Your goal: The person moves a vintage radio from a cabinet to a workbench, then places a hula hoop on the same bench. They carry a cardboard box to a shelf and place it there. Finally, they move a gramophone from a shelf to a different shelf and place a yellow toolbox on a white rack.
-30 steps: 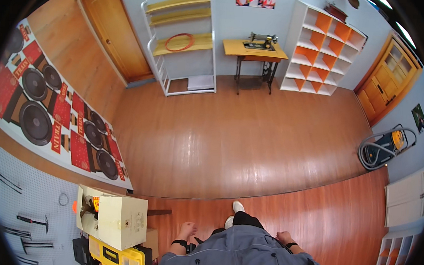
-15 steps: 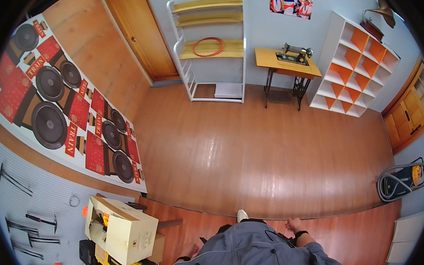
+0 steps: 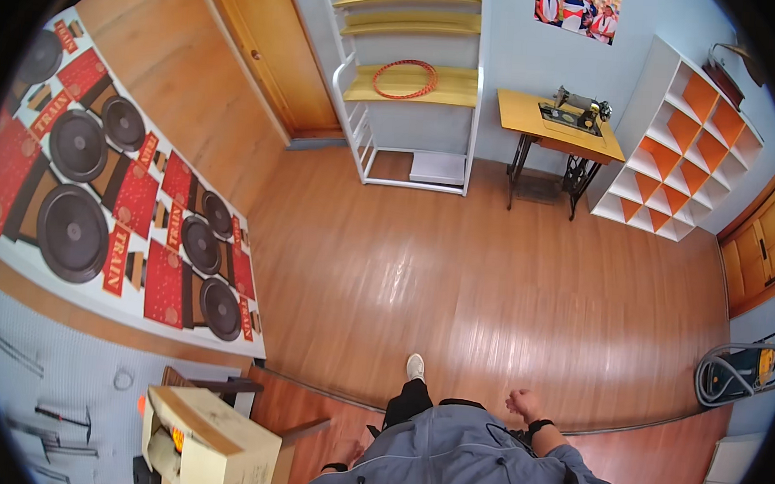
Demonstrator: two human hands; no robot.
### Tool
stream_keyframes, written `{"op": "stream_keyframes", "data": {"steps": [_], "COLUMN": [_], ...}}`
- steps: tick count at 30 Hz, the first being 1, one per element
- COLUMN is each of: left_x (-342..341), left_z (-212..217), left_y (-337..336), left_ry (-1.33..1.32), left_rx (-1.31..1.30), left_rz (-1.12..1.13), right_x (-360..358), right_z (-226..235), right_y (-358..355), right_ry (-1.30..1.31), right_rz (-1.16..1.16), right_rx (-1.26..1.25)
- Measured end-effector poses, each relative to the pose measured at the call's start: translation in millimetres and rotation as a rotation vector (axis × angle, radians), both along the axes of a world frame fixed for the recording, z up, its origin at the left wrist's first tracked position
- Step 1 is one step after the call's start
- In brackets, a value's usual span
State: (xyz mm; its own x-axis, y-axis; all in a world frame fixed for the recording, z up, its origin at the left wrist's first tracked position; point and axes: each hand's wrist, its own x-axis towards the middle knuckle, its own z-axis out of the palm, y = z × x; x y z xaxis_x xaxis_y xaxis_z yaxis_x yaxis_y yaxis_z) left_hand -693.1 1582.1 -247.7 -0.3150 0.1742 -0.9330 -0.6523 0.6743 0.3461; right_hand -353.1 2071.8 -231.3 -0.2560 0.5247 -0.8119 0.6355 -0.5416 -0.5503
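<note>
My right hand [image 3: 524,403] hangs in front of my body at the right, a black band on its wrist. Its fingers are loosely bent and slightly apart, with nothing in them. At my left side, low by the jacket, my left hand [image 3: 350,453] also wears a dark wristband; it is small and dim, so its fingers do not show clearly. A grey jacket [image 3: 445,458] covers my trunk and arms. One white shoe [image 3: 415,366] is stretched forward onto the brown wooden floor [image 3: 474,274]. Neither hand visibly touches an object.
Left: a torn cardboard box [image 3: 224,449], a pegboard [image 3: 22,344] with a hammer [image 3: 66,418], and a patterned panel [image 3: 160,255]. Far side: a shelf rack [image 3: 457,87] with a red ring [image 3: 435,81], a sewing machine [image 3: 580,112] and a white-orange cubby unit [image 3: 654,156]. Right: a vacuum cleaner [image 3: 739,374].
My shoe has come further forward over the floor strip, with the dark trouser leg now showing. My right hand has shifted slightly left. The view has turned left, and the room's furniture sits further right.
</note>
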Motion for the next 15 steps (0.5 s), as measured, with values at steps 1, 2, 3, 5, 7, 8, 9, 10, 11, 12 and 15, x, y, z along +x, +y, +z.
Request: {"op": "stream_keyframes", "data": {"steps": [1, 2, 3, 5, 7, 8, 9, 10, 11, 12, 15], "left_x": [-18, -33, -48, -90, -142, -166, -193, -219, -245, -269, -334], "left_z": [-7, -15, -26, -39, -52, -59, -63, -65, -65, -64, -58], "left_y": [10, 20, 22, 51, 88, 101, 120, 138, 162, 185, 261], "left_ry": [-0.024, -0.041, -0.02, -0.016, 0.023, 0.049, 0.073, 0.102, 0.132, 0.165, 0.226], "left_rx": [-0.039, -0.075, -0.104, -0.122, -0.095, -0.077, -0.051, -0.017, 0.02, 0.056, 0.151], "left_rz": [-0.036, -0.05, -0.016, -0.007, 0.02, 0.063, 0.092, 0.136, 0.173, 0.195, 0.117], "right_x": [15, 21, -4, 10, 12, -23, -48, -76, -108, -146, -231], "right_z": [-30, -64, -60, -94, -131, -117, -110, -102, -92, -82, -84], "right_y": [-3, 3, 8, 10, 14, 27, 40, 55, 70, 88, 167], "right_ry": [0.008, 0.018, -0.128, -0.334, -0.496, -0.543, -0.58, -0.587, -0.562, -0.492, -0.068], "right_rz": [-0.066, -0.108, 0.109, 0.581, 0.809, 0.751, 0.688, 0.628, 0.542, 0.423, 0.046], "right_rx": [-0.058, -0.11, 0.005, 0.326, 0.52, 0.455, 0.413, 0.379, 0.333, 0.279, 0.037]}}
